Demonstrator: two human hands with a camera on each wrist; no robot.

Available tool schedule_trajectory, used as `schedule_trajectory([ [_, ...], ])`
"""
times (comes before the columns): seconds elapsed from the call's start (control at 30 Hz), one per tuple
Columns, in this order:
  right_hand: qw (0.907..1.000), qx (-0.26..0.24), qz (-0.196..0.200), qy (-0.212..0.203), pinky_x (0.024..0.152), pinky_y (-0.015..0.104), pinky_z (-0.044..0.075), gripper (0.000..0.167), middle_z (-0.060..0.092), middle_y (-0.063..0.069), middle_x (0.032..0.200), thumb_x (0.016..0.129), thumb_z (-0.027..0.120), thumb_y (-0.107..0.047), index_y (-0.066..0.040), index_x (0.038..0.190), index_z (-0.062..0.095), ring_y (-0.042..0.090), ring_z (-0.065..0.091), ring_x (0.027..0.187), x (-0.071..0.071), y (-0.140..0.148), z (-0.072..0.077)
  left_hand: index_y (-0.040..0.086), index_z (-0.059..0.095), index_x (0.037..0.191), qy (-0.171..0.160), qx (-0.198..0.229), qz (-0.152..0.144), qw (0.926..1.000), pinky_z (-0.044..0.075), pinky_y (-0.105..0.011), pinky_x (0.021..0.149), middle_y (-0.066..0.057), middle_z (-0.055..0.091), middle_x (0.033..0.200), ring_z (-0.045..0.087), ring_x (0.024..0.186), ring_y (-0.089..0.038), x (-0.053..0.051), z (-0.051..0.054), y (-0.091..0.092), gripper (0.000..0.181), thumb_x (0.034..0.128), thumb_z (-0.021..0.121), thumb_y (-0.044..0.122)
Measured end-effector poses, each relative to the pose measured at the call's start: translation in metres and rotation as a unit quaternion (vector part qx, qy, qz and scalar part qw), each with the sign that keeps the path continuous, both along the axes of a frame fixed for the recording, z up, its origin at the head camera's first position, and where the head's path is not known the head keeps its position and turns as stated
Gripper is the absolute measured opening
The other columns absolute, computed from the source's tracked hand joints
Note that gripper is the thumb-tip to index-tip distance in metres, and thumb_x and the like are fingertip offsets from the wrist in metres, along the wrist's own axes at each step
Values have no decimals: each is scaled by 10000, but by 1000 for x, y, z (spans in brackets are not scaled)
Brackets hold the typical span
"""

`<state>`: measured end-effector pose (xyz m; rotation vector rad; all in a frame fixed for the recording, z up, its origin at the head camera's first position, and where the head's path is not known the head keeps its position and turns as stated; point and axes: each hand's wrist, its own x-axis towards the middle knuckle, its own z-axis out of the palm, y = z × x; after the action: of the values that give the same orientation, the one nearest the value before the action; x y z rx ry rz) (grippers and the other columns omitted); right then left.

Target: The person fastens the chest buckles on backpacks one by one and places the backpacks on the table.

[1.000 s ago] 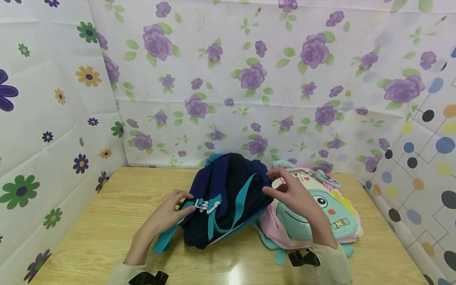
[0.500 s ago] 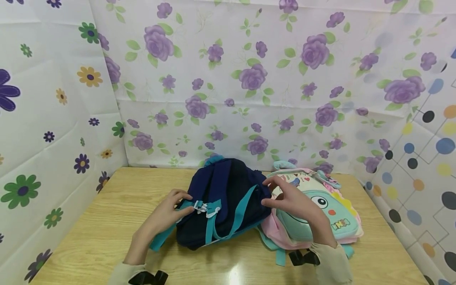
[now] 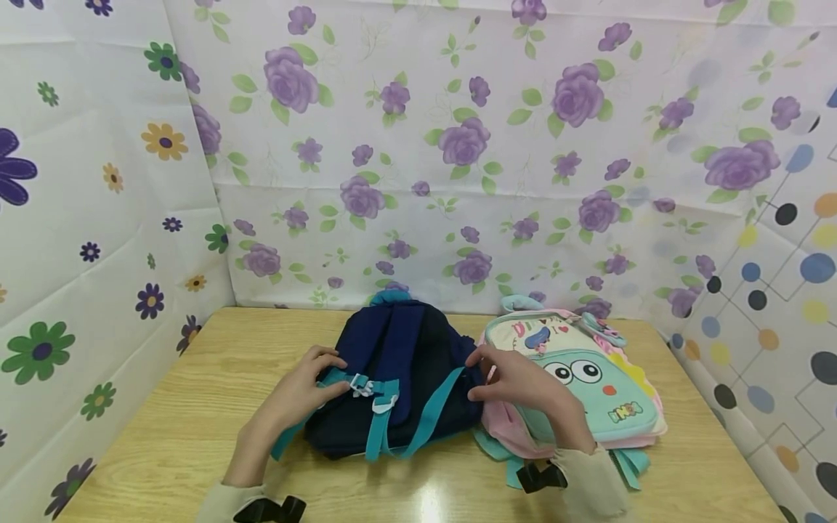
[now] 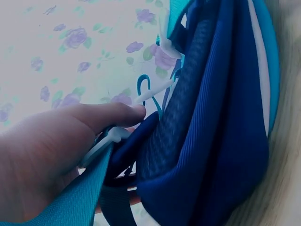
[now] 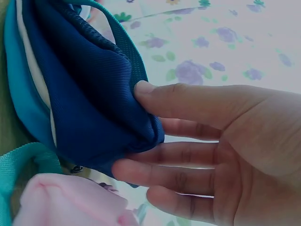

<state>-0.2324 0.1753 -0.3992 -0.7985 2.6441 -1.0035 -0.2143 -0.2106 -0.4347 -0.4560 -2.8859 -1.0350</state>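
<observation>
A navy backpack (image 3: 434, 349) with turquoise straps lies on the table, its back panel and shoulder straps facing up. My left hand (image 3: 301, 392) grips its left side by the strap and white buckles (image 3: 362, 386); in the left wrist view the thumb (image 4: 124, 115) lies by a white buckle, with the other fingers partly hidden behind the straps. My right hand (image 3: 523, 381) holds the right side. In the right wrist view its thumb (image 5: 164, 99) presses one face of the navy fabric (image 5: 89, 103) and the fingers reach around the corner.
To the right lies a pink and mint child's backpack (image 3: 588, 399) with a cartoon face, close against the navy one. Both stand on a wooden table (image 3: 229, 370). Flowered cloth (image 3: 405, 240) hangs behind, with patterned sheets at both sides.
The navy backpack has come down flatter and shifted slightly left and toward me. Both hands moved with it, the right hand more to the left, uncovering more of the cartoon face.
</observation>
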Motion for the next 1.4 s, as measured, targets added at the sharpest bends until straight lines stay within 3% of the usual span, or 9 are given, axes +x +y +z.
schedule_trajectory([
  [0.4,9992,377,82,-53,673,281,507,389,641,-33,897,855,786,-275,-156,1177,603,116,617,815,-1,-16,-10,95,651,1232,142,-186,26,9997,451,-563,1023,-134,482,1415,514,1287,-397,-1,1,-8,359,927,710,276],
  [0.77,9989,382,260,-106,722,298,505,391,640,-59,873,861,782,-313,-186,1180,595,112,605,801,0,-26,-14,103,667,1208,255,-171,35,9995,458,-559,1014,-127,510,1397,526,1276,-379,-1,-1,-17,340,920,720,276],
  [1.17,9973,649,263,-196,684,280,488,385,609,-75,832,848,792,-321,-220,1153,579,103,581,730,-3,-32,-26,118,674,1203,283,-222,23,9994,446,-568,1028,-127,521,1387,516,1288,-387,-3,-1,-22,343,915,727,296],
  [1.4,9976,559,347,-194,702,289,491,347,627,-69,849,878,764,-293,-198,1168,598,104,587,755,-2,-26,-21,127,672,1208,287,-269,-35,9992,445,-566,1030,-120,518,1388,503,1296,-382,-2,0,-20,340,918,725,296],
])
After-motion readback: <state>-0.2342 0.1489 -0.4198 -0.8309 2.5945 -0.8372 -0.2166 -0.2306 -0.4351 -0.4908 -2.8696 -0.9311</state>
